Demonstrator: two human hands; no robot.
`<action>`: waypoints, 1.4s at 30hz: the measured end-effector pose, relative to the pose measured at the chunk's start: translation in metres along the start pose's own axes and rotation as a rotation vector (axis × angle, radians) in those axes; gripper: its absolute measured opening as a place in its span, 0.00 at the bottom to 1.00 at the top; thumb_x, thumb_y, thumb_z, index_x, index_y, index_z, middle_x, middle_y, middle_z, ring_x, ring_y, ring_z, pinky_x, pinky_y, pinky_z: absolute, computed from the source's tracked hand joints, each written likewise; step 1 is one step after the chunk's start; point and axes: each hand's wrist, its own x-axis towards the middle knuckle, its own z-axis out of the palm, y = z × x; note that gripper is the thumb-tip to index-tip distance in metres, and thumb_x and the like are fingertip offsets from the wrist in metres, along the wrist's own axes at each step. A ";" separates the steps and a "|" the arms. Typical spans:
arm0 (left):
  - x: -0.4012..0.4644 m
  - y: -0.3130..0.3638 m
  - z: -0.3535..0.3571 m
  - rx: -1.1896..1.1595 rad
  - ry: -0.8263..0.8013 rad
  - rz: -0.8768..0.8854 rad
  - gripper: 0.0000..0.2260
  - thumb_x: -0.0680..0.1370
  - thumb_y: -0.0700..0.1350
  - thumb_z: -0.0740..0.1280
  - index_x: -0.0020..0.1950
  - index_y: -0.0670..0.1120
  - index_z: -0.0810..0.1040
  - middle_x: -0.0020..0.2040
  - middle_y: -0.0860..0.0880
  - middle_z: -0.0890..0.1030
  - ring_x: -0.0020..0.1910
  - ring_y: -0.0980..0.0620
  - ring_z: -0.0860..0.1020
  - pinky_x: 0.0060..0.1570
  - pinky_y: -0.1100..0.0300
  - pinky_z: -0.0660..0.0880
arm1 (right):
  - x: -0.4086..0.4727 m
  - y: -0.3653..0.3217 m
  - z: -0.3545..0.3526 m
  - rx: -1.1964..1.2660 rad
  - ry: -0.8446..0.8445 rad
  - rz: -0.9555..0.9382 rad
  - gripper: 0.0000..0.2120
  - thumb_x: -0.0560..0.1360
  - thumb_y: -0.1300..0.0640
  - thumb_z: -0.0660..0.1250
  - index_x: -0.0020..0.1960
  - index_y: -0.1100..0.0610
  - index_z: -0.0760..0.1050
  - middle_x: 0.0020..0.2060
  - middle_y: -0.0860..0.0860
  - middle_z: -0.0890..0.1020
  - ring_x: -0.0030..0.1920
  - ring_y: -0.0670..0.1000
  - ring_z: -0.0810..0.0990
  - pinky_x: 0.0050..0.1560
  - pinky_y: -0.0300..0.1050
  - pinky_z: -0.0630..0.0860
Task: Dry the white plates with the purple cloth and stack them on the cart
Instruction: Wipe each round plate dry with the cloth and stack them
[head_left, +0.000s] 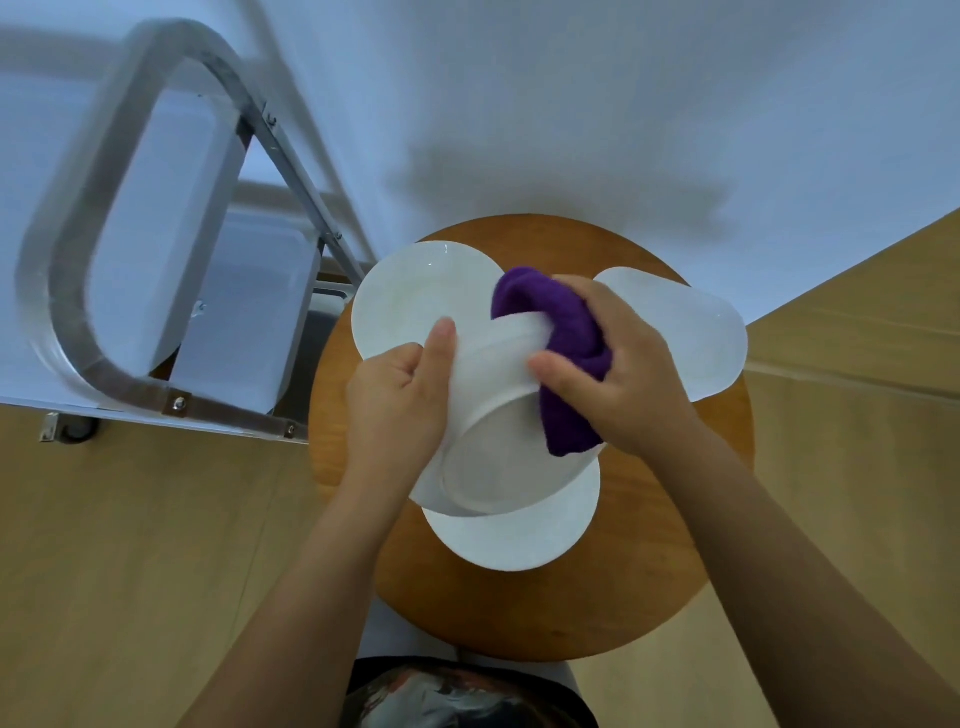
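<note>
A white plate (498, 415) is held tilted above the round wooden table (675, 499), gripped at its 9 o'clock rim by the left hand (400, 400). The purple cloth (561, 358), bunched in the right hand (628, 374), is pressed over the 1 o'clock rim. Glazed ware is judged stiff, slippery and breakable, so it is best taken at the rim. Three further plates (415, 306) lie beneath. The metal cart (130, 384) stands at 10 o'clock, against a white wall (571, 104).
</note>
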 end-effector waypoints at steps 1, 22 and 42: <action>0.002 -0.001 -0.003 -0.048 0.021 -0.038 0.21 0.79 0.56 0.58 0.32 0.44 0.75 0.30 0.49 0.77 0.32 0.55 0.77 0.35 0.58 0.75 | -0.002 0.003 -0.001 0.145 0.049 0.092 0.23 0.67 0.36 0.63 0.61 0.39 0.66 0.52 0.33 0.75 0.53 0.42 0.76 0.48 0.37 0.78; 0.027 0.003 -0.037 -0.431 -0.690 -0.250 0.31 0.64 0.71 0.58 0.51 0.49 0.80 0.37 0.53 0.85 0.39 0.53 0.83 0.36 0.61 0.79 | -0.014 0.017 -0.019 1.076 0.308 0.908 0.30 0.60 0.40 0.72 0.57 0.56 0.76 0.43 0.52 0.83 0.41 0.52 0.83 0.39 0.46 0.79; -0.008 -0.013 0.014 -0.971 -0.303 -0.542 0.09 0.80 0.51 0.59 0.57 0.52 0.76 0.50 0.47 0.84 0.48 0.46 0.83 0.48 0.47 0.80 | -0.065 -0.017 0.068 0.428 0.374 0.513 0.24 0.67 0.45 0.61 0.63 0.35 0.68 0.64 0.44 0.74 0.64 0.49 0.73 0.61 0.53 0.75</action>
